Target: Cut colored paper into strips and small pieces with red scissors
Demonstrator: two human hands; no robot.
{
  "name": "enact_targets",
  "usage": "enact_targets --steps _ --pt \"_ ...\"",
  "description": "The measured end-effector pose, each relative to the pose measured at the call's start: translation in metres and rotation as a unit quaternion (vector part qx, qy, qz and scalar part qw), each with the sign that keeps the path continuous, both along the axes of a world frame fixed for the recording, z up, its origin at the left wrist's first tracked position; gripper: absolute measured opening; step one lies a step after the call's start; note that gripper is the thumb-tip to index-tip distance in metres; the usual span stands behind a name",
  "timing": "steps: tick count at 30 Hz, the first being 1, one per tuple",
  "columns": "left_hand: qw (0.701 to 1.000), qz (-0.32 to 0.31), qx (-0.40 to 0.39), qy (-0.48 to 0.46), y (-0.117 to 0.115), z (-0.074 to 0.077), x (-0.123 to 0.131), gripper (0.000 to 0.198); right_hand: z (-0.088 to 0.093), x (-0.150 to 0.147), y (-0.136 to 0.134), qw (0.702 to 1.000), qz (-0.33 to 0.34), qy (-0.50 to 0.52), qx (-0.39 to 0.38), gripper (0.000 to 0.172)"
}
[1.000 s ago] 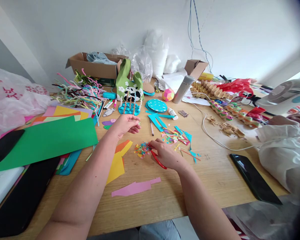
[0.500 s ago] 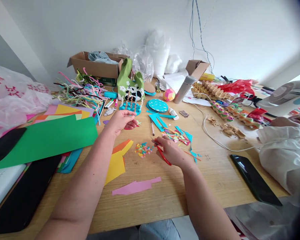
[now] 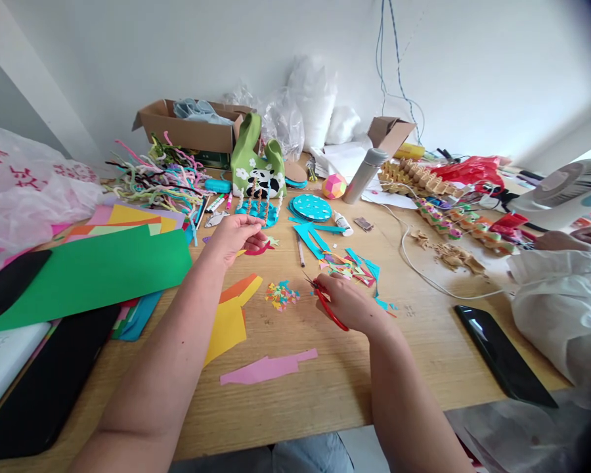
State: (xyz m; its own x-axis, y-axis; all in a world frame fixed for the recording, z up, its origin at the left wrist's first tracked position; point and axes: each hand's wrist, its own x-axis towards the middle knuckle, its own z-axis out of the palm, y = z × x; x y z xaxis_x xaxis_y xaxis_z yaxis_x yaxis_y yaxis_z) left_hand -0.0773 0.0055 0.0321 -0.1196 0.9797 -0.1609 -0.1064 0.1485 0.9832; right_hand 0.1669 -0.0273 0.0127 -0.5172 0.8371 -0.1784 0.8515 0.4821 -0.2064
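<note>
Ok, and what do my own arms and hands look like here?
The left forearm and right forearm are bare, with no sleeve, watch or bracelet in view. The left forearm bears one small spot. The left hand and right hand are ungloved; rings are hard to tell.

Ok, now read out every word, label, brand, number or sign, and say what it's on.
No text is clear enough to quote.
White plastic bag: red characters, too creased and blurred.
Table: small dark marks, too small.
White flat object: faint marks, too small.
White bottle: any lettering too small.
</note>
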Motion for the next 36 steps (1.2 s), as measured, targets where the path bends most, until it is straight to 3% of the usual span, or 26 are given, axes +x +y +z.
enact_targets --steps 6,12,18,24,27,31,33,36 --pt "1.000 -0.001 -0.012 0.000 -0.001 0.002 0.001 0.011 0.002 -0.007 -0.007 0.998 0.060 0.001 -0.031 0.011" --pt "1.000 0.002 -0.013 0.001 -0.001 0.002 0.001 0.009 0.004 -0.002 -0.008 0.999 0.007 -0.037 -0.002 0.013" --pt "1.000 -0.006 -0.013 0.000 0.000 0.001 0.002 0.009 0.007 -0.007 -0.011 0.997 0.068 -0.022 -0.042 0.010" --pt "1.000 -0.007 -0.009 -0.003 0.000 0.000 0.001 0.008 0.007 -0.005 -0.009 0.999 0.037 -0.015 -0.028 0.013" --pt "1.000 -0.008 -0.003 -0.006 0.000 0.000 0.000 0.008 0.000 -0.007 -0.007 0.997 0.058 0.051 -0.015 0.015" --pt "1.000 -0.002 0.026 -0.002 -0.002 0.003 -0.003 0.009 -0.017 -0.011 -0.001 0.980 0.108 0.161 0.048 0.034" --pt "0.999 -0.001 0.040 0.002 -0.004 0.006 -0.004 0.010 -0.024 -0.011 0.004 0.972 0.113 0.193 0.074 0.031" --pt "0.998 0.006 0.064 0.003 -0.007 0.014 -0.003 0.012 -0.028 -0.008 0.013 0.955 0.035 0.253 0.150 0.011"
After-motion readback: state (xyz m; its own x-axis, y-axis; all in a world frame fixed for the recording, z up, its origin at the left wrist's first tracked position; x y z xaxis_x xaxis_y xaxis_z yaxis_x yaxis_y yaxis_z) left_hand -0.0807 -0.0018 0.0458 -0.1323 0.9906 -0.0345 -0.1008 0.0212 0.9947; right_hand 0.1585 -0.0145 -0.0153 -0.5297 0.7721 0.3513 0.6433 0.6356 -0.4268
